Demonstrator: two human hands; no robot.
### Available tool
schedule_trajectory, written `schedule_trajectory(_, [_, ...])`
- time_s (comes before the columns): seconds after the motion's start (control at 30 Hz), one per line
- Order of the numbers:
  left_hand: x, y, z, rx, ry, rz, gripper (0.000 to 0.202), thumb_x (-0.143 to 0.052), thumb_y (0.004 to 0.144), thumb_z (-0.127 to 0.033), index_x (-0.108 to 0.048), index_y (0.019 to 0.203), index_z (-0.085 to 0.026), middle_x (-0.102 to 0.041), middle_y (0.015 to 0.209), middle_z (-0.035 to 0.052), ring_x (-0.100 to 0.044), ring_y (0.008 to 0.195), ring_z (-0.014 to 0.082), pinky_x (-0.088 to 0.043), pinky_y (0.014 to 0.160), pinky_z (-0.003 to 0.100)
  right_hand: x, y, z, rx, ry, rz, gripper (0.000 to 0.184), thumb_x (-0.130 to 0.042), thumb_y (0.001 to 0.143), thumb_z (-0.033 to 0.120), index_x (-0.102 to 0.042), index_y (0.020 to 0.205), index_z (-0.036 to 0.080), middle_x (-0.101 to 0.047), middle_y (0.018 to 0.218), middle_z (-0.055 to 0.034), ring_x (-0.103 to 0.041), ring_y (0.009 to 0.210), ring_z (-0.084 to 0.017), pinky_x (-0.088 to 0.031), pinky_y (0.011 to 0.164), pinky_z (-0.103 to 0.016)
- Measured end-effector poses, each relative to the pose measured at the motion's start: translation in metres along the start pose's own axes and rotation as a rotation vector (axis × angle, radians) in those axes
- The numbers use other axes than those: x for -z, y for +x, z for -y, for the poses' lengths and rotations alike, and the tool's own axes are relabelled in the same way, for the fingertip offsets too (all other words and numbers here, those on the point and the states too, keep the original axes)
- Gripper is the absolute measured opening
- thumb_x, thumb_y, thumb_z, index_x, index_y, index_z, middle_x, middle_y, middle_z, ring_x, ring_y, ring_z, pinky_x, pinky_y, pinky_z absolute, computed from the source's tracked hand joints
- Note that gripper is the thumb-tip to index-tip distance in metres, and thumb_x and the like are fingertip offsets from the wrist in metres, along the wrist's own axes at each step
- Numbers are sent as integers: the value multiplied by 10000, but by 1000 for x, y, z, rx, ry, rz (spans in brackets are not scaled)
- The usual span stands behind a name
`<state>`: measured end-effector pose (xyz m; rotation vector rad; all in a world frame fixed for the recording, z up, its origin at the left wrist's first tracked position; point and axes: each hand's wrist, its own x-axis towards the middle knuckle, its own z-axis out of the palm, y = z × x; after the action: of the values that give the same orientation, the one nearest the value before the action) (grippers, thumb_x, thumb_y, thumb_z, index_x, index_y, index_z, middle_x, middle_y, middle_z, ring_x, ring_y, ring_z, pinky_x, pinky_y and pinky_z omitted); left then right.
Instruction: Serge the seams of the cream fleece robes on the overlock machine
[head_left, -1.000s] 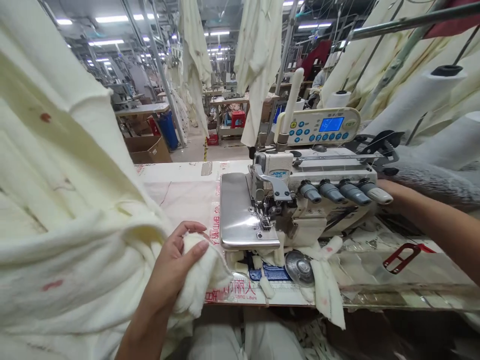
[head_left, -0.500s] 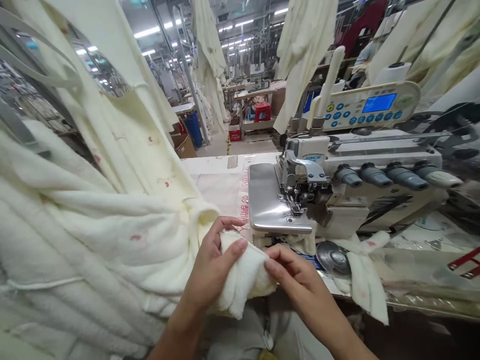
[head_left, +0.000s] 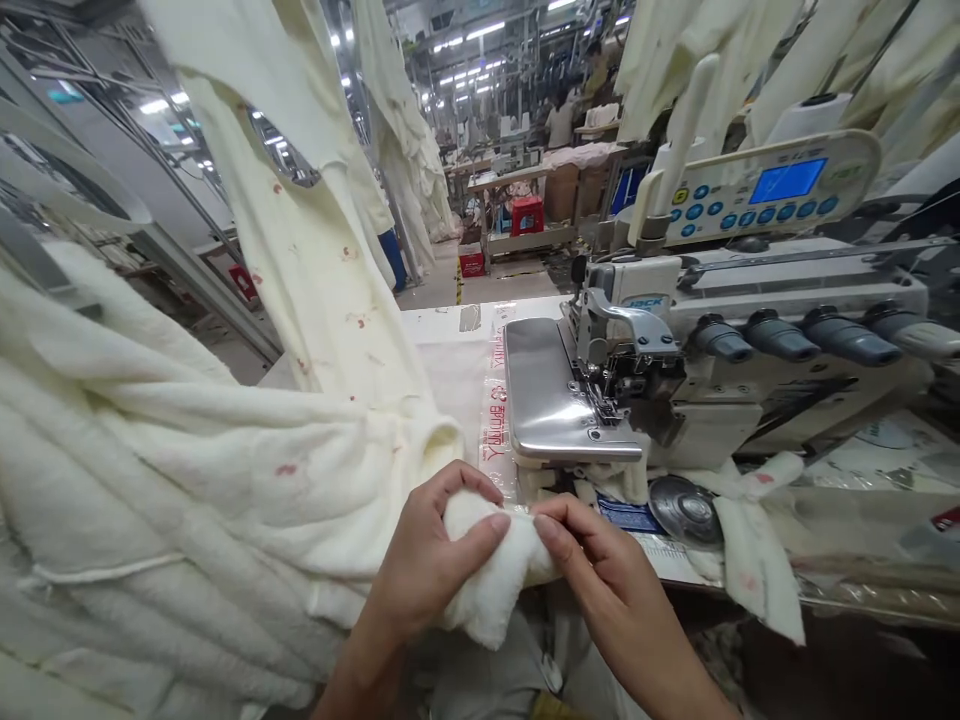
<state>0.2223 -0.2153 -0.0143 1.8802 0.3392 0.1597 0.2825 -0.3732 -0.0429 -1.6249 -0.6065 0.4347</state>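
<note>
My left hand (head_left: 442, 545) pinches the folded edge of a fluffy cream fabric piece (head_left: 491, 590) between thumb and fingers. On the same edge, a little to the right, my right hand (head_left: 592, 550) grips it with thumb and forefinger. The piece hangs in front of the table edge, below the metal plate of a white overlock sewing machine (head_left: 637, 300). To the left, a large cream garment (head_left: 322, 440) with small reddish prints lies heaped and rises toward the upper left. Whether it joins the held piece is hidden behind my left hand.
A control panel with a blue screen (head_left: 789, 180) tops the machine. A round metal dish (head_left: 684, 510) and fabric scraps (head_left: 761, 560) lie at the table's right front. Red-printed clear film (head_left: 493, 420) covers part of the table. Cream garments (head_left: 401, 130) hang behind, beside a red crate (head_left: 526, 215).
My view has shifted slightly, so the machine appears further right. Both hands keep their hold, and the fabric edge between them is now bunched closer, with the right fingers nearer the left thumb.
</note>
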Motion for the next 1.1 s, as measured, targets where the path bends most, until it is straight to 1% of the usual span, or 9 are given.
schedule_trajectory(0.13, [-1, 0, 0, 60, -15, 26, 162, -659, 723, -271, -548, 818, -202, -548, 721, -30, -477, 639, 125, -370, 571, 209, 1, 1, -1, -21, 22, 13, 286, -435, 906, 429, -554, 772, 207, -558, 704, 5, -501, 656, -136, -380, 558, -215])
schedule_trajectory(0.23, [-1, 0, 2, 50, -47, 29, 179, -617, 780, -304, -549, 924, -223, -538, 745, -33, -464, 637, 122, -360, 556, 202, 0, 3, -3, -49, 62, 7, 299, -438, 901, 444, -543, 756, 204, -533, 689, 12, -475, 640, -127, -365, 536, -207])
schedule_trajectory(0.3, [-1, -1, 2, 10, -47, 43, 150, -556, 833, -310, -572, 956, -225, -562, 803, -18, -487, 691, 130, -370, 598, 205, 0, 4, -5, -52, 72, -5, 301, -436, 902, 445, -540, 756, 204, -520, 684, 16, -460, 630, -121, -355, 529, -202])
schedule_trajectory(0.43, [-1, -2, 0, -105, -77, 92, 176, -478, 870, -206, -623, 774, -182, -593, 824, 6, -530, 822, 139, -381, 761, 214, -1, 3, -7, -33, 56, -13, 301, -427, 906, 441, -536, 752, 207, -505, 683, 19, -444, 626, -117, -345, 520, -198])
schedule_trajectory(0.5, [-3, -3, -1, -111, -89, 64, 188, -481, 858, -173, -633, 748, -178, -600, 806, 3, -540, 811, 129, -383, 766, 207, -1, 1, -8, -15, 35, -19, 295, -420, 912, 434, -536, 757, 211, -507, 689, 18, -451, 630, -118, -345, 517, -198])
schedule_trajectory(0.63, [-10, -5, -1, -30, -89, -32, 58, -621, 779, -224, -642, 753, -178, -631, 758, -11, -549, 738, 119, -400, 701, 193, -3, -2, -13, 58, -25, -36, 249, -407, 931, 386, -534, 794, 221, -535, 723, 17, -489, 667, -121, -371, 565, -201])
schedule_trajectory(0.73, [-14, -5, 1, 53, -105, -68, 89, -682, 729, -254, -644, 735, -174, -654, 731, -13, -559, 711, 117, -412, 676, 187, -4, -3, -15, 111, -64, -43, 221, -410, 936, 351, -529, 800, 224, -551, 744, 19, -510, 702, -119, -383, 615, -201])
schedule_trajectory(1.0, [-9, -2, 1, 92, -99, -22, 102, -677, 704, -210, -670, 798, -172, -678, 813, 4, -580, 774, 132, -429, 713, 188, -3, 1, -18, 59, -6, -43, 251, -415, 926, 389, -526, 779, 220, -533, 702, 23, -489, 640, -116, -373, 543, -200])
schedule_trajectory(1.1, [-9, 0, 5, 125, -118, 15, 152, -681, 699, -242, -666, 829, -165, -675, 803, 17, -582, 739, 144, -441, 664, 202, -7, 2, -17, 35, 15, -56, 260, -423, 920, 396, -531, 767, 215, -524, 686, 23, -481, 622, -115, -371, 520, -196])
